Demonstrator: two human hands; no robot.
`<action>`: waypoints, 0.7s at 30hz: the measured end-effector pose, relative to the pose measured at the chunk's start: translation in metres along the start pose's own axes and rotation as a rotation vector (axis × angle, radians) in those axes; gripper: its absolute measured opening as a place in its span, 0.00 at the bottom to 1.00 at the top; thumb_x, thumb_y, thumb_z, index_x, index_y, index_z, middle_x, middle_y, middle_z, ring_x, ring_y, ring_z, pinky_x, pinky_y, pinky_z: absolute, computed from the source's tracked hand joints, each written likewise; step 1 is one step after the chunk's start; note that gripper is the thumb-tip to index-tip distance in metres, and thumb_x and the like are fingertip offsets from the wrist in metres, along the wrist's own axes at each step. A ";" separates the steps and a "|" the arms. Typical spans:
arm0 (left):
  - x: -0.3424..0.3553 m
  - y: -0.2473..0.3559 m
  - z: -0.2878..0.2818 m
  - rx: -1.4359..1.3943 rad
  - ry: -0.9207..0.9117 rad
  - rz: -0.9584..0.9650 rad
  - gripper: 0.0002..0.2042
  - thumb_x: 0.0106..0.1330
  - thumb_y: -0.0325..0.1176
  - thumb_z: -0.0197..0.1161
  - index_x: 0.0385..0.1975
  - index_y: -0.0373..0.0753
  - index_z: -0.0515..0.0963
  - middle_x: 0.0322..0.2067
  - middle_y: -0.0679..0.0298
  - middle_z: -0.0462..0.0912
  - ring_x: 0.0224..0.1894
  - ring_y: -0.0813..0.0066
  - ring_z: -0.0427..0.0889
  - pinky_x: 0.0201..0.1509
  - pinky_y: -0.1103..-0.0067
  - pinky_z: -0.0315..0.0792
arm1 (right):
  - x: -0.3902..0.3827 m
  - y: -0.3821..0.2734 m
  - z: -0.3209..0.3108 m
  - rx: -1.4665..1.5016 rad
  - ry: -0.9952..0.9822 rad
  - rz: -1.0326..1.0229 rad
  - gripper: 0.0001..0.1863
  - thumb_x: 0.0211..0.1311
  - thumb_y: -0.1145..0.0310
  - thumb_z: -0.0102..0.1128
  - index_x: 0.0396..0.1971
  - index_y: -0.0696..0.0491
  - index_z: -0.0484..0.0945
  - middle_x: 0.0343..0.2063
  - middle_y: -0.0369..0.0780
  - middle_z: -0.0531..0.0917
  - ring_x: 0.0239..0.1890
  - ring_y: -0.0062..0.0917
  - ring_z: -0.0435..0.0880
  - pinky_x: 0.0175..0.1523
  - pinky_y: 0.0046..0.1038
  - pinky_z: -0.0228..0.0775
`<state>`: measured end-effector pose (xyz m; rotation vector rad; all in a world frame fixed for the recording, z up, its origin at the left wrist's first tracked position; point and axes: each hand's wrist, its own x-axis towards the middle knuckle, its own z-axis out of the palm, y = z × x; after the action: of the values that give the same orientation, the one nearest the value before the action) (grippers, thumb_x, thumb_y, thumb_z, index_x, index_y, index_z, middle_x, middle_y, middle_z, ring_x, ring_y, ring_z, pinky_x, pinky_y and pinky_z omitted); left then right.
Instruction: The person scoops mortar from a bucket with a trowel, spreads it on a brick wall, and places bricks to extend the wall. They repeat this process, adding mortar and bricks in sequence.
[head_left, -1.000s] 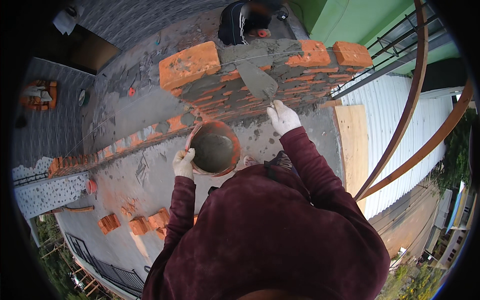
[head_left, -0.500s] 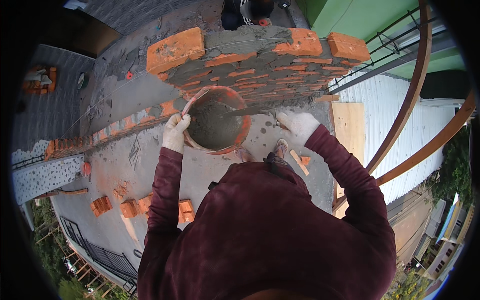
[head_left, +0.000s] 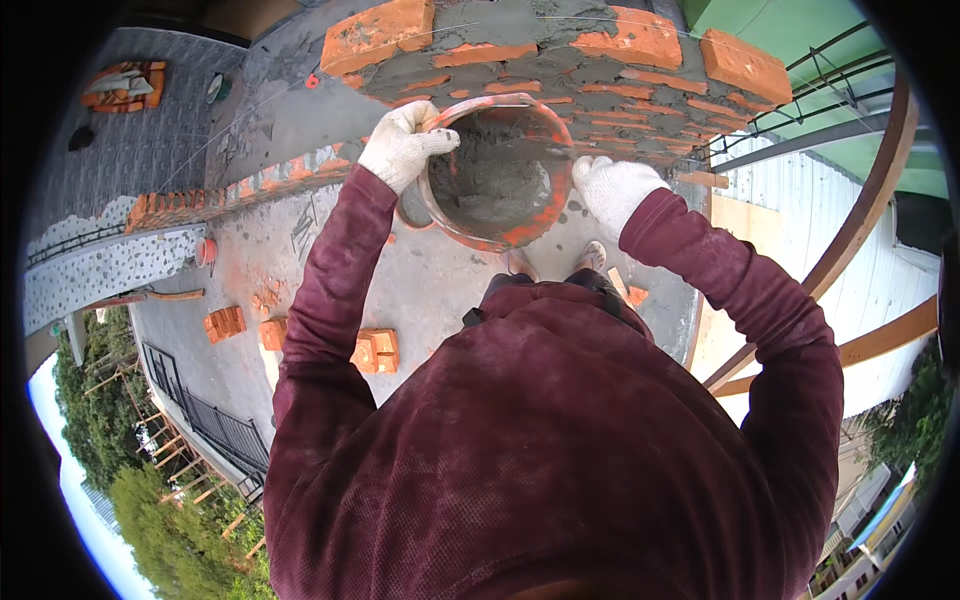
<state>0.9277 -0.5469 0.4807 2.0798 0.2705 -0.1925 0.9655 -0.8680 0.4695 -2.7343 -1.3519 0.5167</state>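
Note:
A round orange bucket (head_left: pixel 515 236), its inside smeared with grey mortar (head_left: pixel 500 185), is in front of me near the brick wall (head_left: pixel 640 90). My left hand (head_left: pixel 408 147), in a white knit glove, is closed on the bucket's left rim. At the opposite rim, my gloved right hand (head_left: pixel 614 192) is curled closed around the trowel's handle; glove and rim largely hide the trowel, and its blade is hard to make out against the mortar. Below the left hand, part of a second round container (head_left: pixel 413 208) shows behind the bucket.
A string line runs along the wall top, where loose bricks (head_left: pixel 380 35) sit. A low brick course (head_left: pixel 240 188) extends left. Brick stacks (head_left: pixel 375 350) stand on the concrete floor. Curved-looking timbers (head_left: pixel 868 190) and white corrugated sheeting (head_left: pixel 790 200) are at the right.
The bucket has risen closer to me, and a second round container shows behind it. The trowel blade, plain across the rim before, is now mostly lost from sight. My right hand has moved against the rim.

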 end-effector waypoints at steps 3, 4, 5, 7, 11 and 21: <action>0.003 0.023 0.016 0.166 -0.020 0.002 0.12 0.57 0.35 0.74 0.30 0.38 0.76 0.24 0.71 0.73 0.30 0.81 0.72 0.36 0.77 0.70 | 0.007 0.024 -0.027 0.017 -0.173 0.141 0.15 0.54 0.74 0.66 0.43 0.61 0.83 0.38 0.54 0.88 0.42 0.45 0.90 0.43 0.40 0.82; 0.006 0.031 0.023 0.215 -0.015 0.003 0.13 0.56 0.35 0.74 0.30 0.38 0.76 0.24 0.70 0.73 0.30 0.80 0.72 0.37 0.76 0.70 | 0.019 0.037 -0.011 0.003 -0.295 0.127 0.15 0.53 0.72 0.68 0.42 0.59 0.86 0.39 0.53 0.88 0.44 0.44 0.90 0.44 0.41 0.82; 0.012 0.039 0.032 0.185 -0.053 0.032 0.13 0.56 0.35 0.74 0.30 0.38 0.76 0.24 0.69 0.73 0.30 0.80 0.72 0.37 0.76 0.70 | 0.024 0.051 0.013 0.050 -0.335 0.116 0.16 0.53 0.71 0.68 0.42 0.59 0.86 0.40 0.52 0.89 0.44 0.43 0.90 0.45 0.41 0.82; 0.024 0.055 0.048 0.121 -0.122 0.092 0.12 0.55 0.34 0.74 0.30 0.38 0.76 0.24 0.69 0.73 0.30 0.79 0.73 0.38 0.76 0.71 | 0.028 0.078 0.050 0.139 -0.409 0.093 0.17 0.52 0.69 0.68 0.44 0.57 0.87 0.41 0.52 0.89 0.45 0.43 0.90 0.45 0.41 0.82; 0.020 0.076 0.051 0.050 -0.182 0.213 0.11 0.55 0.31 0.75 0.29 0.38 0.76 0.24 0.72 0.74 0.28 0.82 0.73 0.36 0.78 0.71 | 0.008 0.067 0.024 0.666 -0.564 0.132 0.19 0.51 0.64 0.65 0.43 0.58 0.83 0.31 0.48 0.88 0.33 0.37 0.89 0.38 0.39 0.79; 0.013 0.048 0.069 -0.272 0.069 0.101 0.11 0.58 0.31 0.76 0.28 0.38 0.77 0.24 0.74 0.75 0.29 0.86 0.71 0.35 0.82 0.69 | 0.000 0.051 0.035 1.126 -0.542 0.060 0.18 0.55 0.68 0.65 0.45 0.58 0.78 0.20 0.36 0.78 0.14 0.21 0.77 0.20 0.26 0.70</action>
<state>0.9513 -0.6282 0.4832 1.8265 0.2198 -0.0211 0.9932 -0.9032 0.4267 -1.7277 -0.6351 1.5153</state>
